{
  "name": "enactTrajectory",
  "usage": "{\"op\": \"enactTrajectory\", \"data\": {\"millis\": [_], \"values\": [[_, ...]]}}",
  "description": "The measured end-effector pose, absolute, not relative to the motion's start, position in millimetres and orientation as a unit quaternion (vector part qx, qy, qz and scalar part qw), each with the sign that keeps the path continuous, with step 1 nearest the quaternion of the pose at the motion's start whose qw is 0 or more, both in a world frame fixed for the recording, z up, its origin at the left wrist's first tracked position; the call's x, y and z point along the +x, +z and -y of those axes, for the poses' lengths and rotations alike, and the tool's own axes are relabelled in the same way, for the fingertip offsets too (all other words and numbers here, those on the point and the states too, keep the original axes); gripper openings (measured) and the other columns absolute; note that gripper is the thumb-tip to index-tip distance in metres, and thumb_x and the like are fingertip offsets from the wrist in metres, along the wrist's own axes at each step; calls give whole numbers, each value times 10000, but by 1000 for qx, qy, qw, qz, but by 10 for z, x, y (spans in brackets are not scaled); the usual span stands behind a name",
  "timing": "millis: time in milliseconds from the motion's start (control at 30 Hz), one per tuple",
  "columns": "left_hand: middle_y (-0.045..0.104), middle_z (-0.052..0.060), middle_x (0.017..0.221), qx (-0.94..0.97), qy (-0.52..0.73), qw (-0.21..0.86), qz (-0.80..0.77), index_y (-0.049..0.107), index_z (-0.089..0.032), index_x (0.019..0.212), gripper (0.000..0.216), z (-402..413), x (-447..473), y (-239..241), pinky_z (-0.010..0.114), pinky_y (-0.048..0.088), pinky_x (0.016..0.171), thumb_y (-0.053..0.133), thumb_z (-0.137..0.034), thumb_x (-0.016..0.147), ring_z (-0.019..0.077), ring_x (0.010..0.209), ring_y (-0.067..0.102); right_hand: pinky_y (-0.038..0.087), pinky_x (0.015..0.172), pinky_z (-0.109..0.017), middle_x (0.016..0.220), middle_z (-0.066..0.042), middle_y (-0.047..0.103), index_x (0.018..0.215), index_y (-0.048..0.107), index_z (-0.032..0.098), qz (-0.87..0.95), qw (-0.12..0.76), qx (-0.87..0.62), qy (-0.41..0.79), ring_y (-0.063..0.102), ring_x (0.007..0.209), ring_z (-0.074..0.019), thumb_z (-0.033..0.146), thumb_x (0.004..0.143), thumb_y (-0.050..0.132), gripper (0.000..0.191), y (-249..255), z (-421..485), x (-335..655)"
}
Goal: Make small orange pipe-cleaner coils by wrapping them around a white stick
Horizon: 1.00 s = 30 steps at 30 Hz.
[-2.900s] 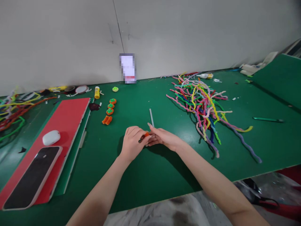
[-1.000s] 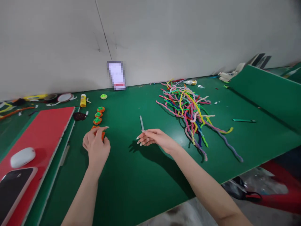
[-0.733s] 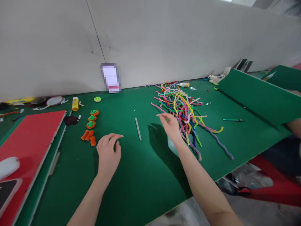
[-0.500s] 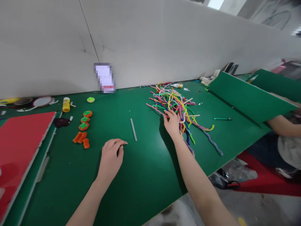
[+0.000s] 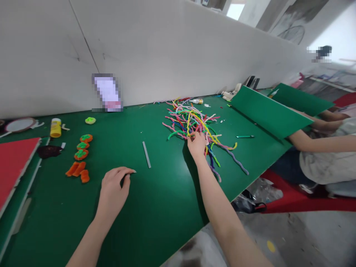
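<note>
My right hand (image 5: 197,145) is at the near edge of a tangled heap of colourful pipe cleaners (image 5: 198,115). Its fingers are curled in a pinch among the fuzzy stems, beside a yellow one; the fingertips are partly hidden. My left hand (image 5: 114,187) rests on the green table (image 5: 158,207), holding nothing, thumb and forefinger apart. A thin grey strip (image 5: 146,154) lies between the hands. Left of it sit several orange fuzzy rounds with green tops (image 5: 82,145) and, in front of them, short plain orange pieces (image 5: 75,168).
A yellow glue stick (image 5: 56,128) and a red board (image 5: 16,163) are at the left. A phone (image 5: 108,92) leans on the wall. A green cutter knife (image 5: 245,136) lies right of the heap. Behind a green panel (image 5: 269,111), another person's arm (image 5: 328,141) reaches in.
My view has turned right, so the table's things sit further left. My right hand stays at the heap, where a green pipe cleaner now sticks out leftward. The left hand keeps its pose.
</note>
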State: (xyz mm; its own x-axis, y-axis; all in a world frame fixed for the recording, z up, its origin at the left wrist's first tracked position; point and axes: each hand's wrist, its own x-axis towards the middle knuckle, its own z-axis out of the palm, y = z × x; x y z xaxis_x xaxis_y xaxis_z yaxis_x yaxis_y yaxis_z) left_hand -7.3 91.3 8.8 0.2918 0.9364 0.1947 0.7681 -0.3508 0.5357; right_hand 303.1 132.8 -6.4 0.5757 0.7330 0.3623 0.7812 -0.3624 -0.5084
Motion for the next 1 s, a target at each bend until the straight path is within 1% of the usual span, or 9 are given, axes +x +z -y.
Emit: {"op": "enactTrajectory", "data": {"millis": [167, 267, 367, 433, 533, 633, 767, 900, 1000], "values": [[615, 65, 932, 779, 247, 178, -548, 623, -216, 844, 244, -921, -72, 95, 401, 410, 819, 392, -276, 790, 242, 934, 518, 395, 736, -303, 820, -77, 534, 808, 515, 156, 439, 480, -760, 11, 502, 755, -179, 352, 797, 462, 204, -57, -1390, 2971], [614, 65, 939, 775, 245, 183, -552, 622, -217, 844, 244, -921, -75, 99, 404, 406, 826, 391, -275, 789, 242, 940, 516, 410, 715, -287, 864, -82, 546, 988, 447, 154, 409, 549, -727, 58, 534, 757, -166, 384, 859, 317, 294, -15, -1391, 3011], [615, 64, 936, 776, 245, 184, -552, 621, -218, 839, 241, -922, -83, 100, 399, 405, 825, 393, -276, 785, 241, 935, 518, 413, 728, -298, 974, -116, 532, 1169, 312, 155, 385, 571, -724, 39, 558, 848, -173, 355, 891, 200, 361, 69, -1339, 3090], [616, 62, 933, 776, 246, 182, -551, 620, -223, 835, 239, -924, -89, 98, 396, 408, 816, 395, -283, 783, 243, 931, 521, 407, 759, -323, 1041, -142, 505, 1191, 302, 158, 361, 558, -746, -47, 535, 926, -195, 344, 888, 233, 362, 132, -1294, 3103], [615, 61, 939, 776, 243, 182, -552, 619, -230, 841, 241, -927, -94, 93, 395, 411, 802, 395, -299, 784, 249, 934, 522, 363, 849, -365, 1066, -144, 507, 1100, 422, 159, 422, 504, -741, -138, 478, 1012, -224, 279, 874, 299, 285, 172, -1260, 3028], [615, 62, 942, 779, 241, 184, -550, 618, -231, 843, 241, -927, -92, 92, 395, 410, 802, 394, -300, 786, 250, 936, 520, 355, 865, -342, 1028, -113, 549, 1065, 487, 160, 591, 395, -699, -74, 481, 994, -215, 155, 823, 351, 278, 108, -1275, 2921], [616, 62, 936, 783, 243, 178, -545, 615, -228, 839, 241, -923, -86, 93, 394, 405, 810, 387, -291, 793, 242, 929, 519, 325, 865, -419, 1082, -175, 522, 1169, 446, 92, 553, 296, -776, -57, 458, 1019, -279, 72, 752, 394, 421, -25, -1291, 2913], [619, 61, 933, 788, 243, 169, -539, 614, -226, 839, 240, -927, -83, 97, 386, 409, 805, 386, -289, 796, 240, 924, 523, 327, 827, -447, 990, -166, 537, 1061, 534, 119, 503, 264, -822, -45, 481, 961, -306, 93, 715, 468, 353, -53, -1270, 3015], [623, 60, 924, 790, 243, 165, -539, 615, -223, 832, 242, -933, -79, 99, 381, 409, 804, 384, -286, 793, 238, 917, 529, 349, 803, -420, 891, -132, 555, 847, 599, 150, 497, 307, -811, -1, 509, 887, -280, 122, 704, 502, 175, -36, -1269, 3081]]}}
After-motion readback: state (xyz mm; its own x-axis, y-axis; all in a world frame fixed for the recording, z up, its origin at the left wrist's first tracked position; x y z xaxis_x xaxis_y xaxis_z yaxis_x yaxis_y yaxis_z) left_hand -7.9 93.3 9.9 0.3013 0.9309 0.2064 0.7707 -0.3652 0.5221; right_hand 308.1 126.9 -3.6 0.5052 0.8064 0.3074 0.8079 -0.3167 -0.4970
